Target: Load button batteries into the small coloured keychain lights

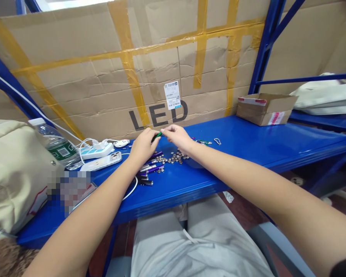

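Note:
Above the blue shelf, my left hand is closed around a slim green mini flashlight, which looks like a small metal tube. The fingers of my right hand pinch together at its upper right end; what exactly they grip there is too small to tell. Below my hands, small round button cells lie scattered in a loose heap. Several purple, silver and black mini flashlights lie beside my left wrist. Past my right hand are a few green and purple pieces with clips and a silver carabiner.
To the left are a white power strip, a phone, a water bottle and a cream bag. A large taped carton stands behind. A small open cardboard box sits at the right. White cables cross the shelf.

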